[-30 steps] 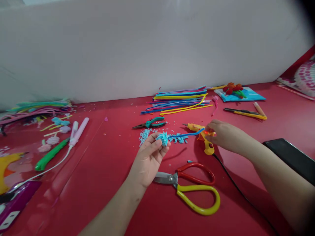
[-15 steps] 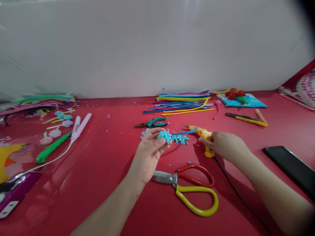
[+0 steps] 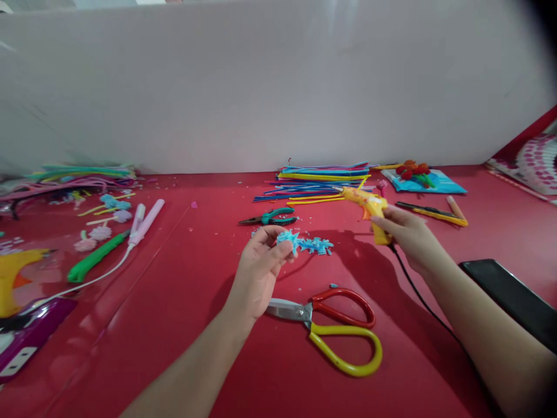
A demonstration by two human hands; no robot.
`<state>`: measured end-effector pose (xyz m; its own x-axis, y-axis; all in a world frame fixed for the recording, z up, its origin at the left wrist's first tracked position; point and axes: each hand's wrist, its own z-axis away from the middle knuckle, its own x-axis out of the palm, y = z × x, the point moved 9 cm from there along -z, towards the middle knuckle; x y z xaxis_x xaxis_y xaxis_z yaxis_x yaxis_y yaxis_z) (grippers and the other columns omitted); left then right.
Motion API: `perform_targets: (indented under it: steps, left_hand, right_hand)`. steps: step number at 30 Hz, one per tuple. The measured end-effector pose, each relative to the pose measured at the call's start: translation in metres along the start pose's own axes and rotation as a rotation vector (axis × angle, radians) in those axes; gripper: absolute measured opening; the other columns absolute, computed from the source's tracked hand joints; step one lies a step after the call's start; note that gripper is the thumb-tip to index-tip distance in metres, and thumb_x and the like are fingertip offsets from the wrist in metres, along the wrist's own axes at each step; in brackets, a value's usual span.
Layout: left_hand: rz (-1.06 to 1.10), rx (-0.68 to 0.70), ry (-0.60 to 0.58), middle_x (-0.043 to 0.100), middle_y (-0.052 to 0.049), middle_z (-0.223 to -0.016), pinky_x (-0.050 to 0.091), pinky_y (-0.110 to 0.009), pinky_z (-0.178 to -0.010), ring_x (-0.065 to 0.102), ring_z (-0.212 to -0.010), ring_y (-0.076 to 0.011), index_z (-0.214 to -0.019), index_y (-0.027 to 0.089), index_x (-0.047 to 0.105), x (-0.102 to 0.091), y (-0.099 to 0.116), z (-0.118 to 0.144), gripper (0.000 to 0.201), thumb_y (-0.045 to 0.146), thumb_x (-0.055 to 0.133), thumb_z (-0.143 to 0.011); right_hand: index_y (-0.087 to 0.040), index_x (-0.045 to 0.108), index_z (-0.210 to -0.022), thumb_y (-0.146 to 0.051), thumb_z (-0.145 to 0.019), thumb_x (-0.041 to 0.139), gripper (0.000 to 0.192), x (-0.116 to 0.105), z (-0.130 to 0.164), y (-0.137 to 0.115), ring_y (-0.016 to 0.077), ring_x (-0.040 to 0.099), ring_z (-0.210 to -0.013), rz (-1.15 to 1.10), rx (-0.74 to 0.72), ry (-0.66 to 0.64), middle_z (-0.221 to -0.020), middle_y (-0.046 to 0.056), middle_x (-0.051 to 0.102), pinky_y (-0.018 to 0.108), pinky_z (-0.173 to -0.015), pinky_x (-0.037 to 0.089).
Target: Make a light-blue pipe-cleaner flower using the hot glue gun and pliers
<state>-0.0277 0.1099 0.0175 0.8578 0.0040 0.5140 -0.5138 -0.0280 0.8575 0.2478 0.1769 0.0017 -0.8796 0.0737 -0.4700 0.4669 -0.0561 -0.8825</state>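
Observation:
My left hand (image 3: 260, 268) pinches a light-blue fuzzy pipe-cleaner flower (image 3: 289, 239) just above the red table, its frayed blue tail (image 3: 317, 245) trailing to the right. My right hand (image 3: 407, 233) grips the handle of a yellow glue gun (image 3: 368, 206), lifted off the table with its nozzle pointing left toward the stack of pipe cleaners. A black cord (image 3: 413, 287) runs from the gun along my right forearm.
Red-and-yellow scissors (image 3: 335, 328) lie below my left hand. Green pliers (image 3: 272, 218) and a stack of coloured pipe cleaners (image 3: 322, 180) lie behind. A black phone (image 3: 513, 299) sits at right. A utility knife (image 3: 433, 212), green tool (image 3: 93, 262) and pink tool (image 3: 145, 222) lie around.
My right hand closed on the glue gun and raised it off the table, up and to the right. My left hand kept hold of the blue flower, almost unmoved.

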Motion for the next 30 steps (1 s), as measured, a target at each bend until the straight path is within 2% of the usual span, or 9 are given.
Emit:
perform_targets:
  steps: [2, 4, 6, 7, 9, 14, 18, 21, 30]
  left_hand:
    - [0.087, -0.075, 0.016, 0.059, 0.003, -0.070, 0.048, -0.017, -0.057, 0.056, -0.059, -0.0065, -0.085, 0.016, 0.066, -0.003, -0.006, -0.002, 0.021, 0.022, 0.077, -0.069]
    - [0.159, -0.146, 0.031, 0.060, 0.003, -0.070, 0.048, -0.016, -0.056, 0.056, -0.059, -0.0066, -0.086, 0.015, 0.066, -0.004, -0.013, -0.003, 0.022, 0.021, 0.078, -0.068]
    - [0.208, -0.199, 0.050, 0.061, 0.003, -0.068, 0.049, -0.017, -0.056, 0.058, -0.059, -0.0074, -0.082, 0.015, 0.065, -0.005, -0.018, -0.002, 0.021, 0.022, 0.079, -0.067]
    - [0.221, -0.222, 0.063, 0.061, 0.003, -0.067, 0.049, -0.017, -0.056, 0.058, -0.059, -0.0079, -0.078, 0.015, 0.064, -0.007, -0.021, -0.002, 0.021, 0.022, 0.079, -0.067]
    - [0.224, -0.261, 0.100, 0.060, 0.002, -0.062, 0.050, -0.017, -0.054, 0.058, -0.057, -0.0084, -0.073, 0.014, 0.062, -0.010, -0.025, -0.002, 0.021, 0.024, 0.080, -0.066]
    - [0.183, -0.298, 0.198, 0.060, 0.001, -0.051, 0.048, -0.016, -0.048, 0.054, -0.046, -0.0071, -0.064, 0.014, 0.058, -0.021, -0.028, -0.003, 0.025, 0.030, 0.077, -0.070]
    - [0.172, -0.327, 0.251, 0.059, 0.001, -0.048, 0.047, -0.016, -0.046, 0.052, -0.041, -0.0067, -0.063, 0.014, 0.057, -0.026, -0.032, -0.002, 0.025, 0.030, 0.072, -0.075]
    - [0.180, -0.376, 0.265, 0.059, 0.001, -0.047, 0.047, -0.016, -0.045, 0.051, -0.040, -0.0064, -0.063, 0.014, 0.056, -0.026, -0.038, 0.000, 0.026, 0.030, 0.068, -0.079]
    - [0.197, -0.446, 0.290, 0.059, 0.000, -0.048, 0.046, -0.016, -0.043, 0.051, -0.039, -0.0063, -0.061, 0.015, 0.055, -0.023, -0.044, 0.004, 0.028, 0.029, 0.063, -0.083]
  right_hand:
    - [-0.020, 0.056, -0.096, -0.046, -0.077, 0.055, 0.032, 0.001, 0.007, -0.012, 0.0161, 0.060, -0.069, -0.175, -0.035, -0.008, -0.081, 0.003, 0.061, 0.028, -0.062, 0.049]
    - [-0.021, 0.055, -0.089, -0.041, -0.073, 0.060, 0.026, 0.009, 0.020, -0.024, 0.0159, 0.059, -0.068, -0.303, -0.048, -0.066, -0.079, 0.002, 0.059, 0.029, -0.062, 0.051]
    - [-0.021, 0.055, -0.086, -0.037, -0.073, 0.059, 0.021, 0.020, 0.035, -0.036, 0.0131, 0.055, -0.056, -0.396, -0.051, -0.146, -0.070, -0.001, 0.056, 0.024, -0.047, 0.044]
    - [-0.020, 0.057, -0.086, -0.034, -0.074, 0.059, 0.019, 0.030, 0.044, -0.042, 0.0101, 0.048, -0.048, -0.487, -0.047, -0.241, -0.067, -0.001, 0.056, 0.022, -0.041, 0.038]
    - [-0.018, 0.060, -0.083, -0.034, -0.075, 0.061, 0.018, 0.047, 0.062, -0.050, 0.0075, 0.041, -0.041, -0.523, -0.037, -0.387, -0.064, -0.001, 0.057, 0.022, -0.038, 0.033]
    - [-0.019, 0.065, -0.087, -0.045, -0.076, 0.067, 0.028, 0.055, 0.083, -0.047, 0.0089, 0.043, -0.044, -0.243, -0.075, -0.349, -0.057, -0.003, 0.053, 0.020, -0.040, 0.037]
    - [-0.021, 0.066, -0.088, -0.044, -0.084, 0.058, 0.025, 0.063, 0.096, -0.064, 0.0146, 0.058, -0.058, -0.071, -0.342, -0.375, -0.069, 0.002, 0.063, 0.023, -0.050, 0.047]
    - [-0.021, 0.064, -0.078, -0.042, -0.086, 0.057, 0.024, 0.064, 0.101, -0.075, 0.0167, 0.062, -0.063, 0.026, -0.493, -0.317, -0.070, 0.004, 0.065, 0.026, -0.059, 0.051]
    - [-0.021, 0.061, -0.071, -0.045, -0.086, 0.056, 0.029, 0.065, 0.103, -0.077, 0.0141, 0.056, -0.055, 0.125, -0.522, -0.259, -0.065, 0.002, 0.061, 0.025, -0.054, 0.047]
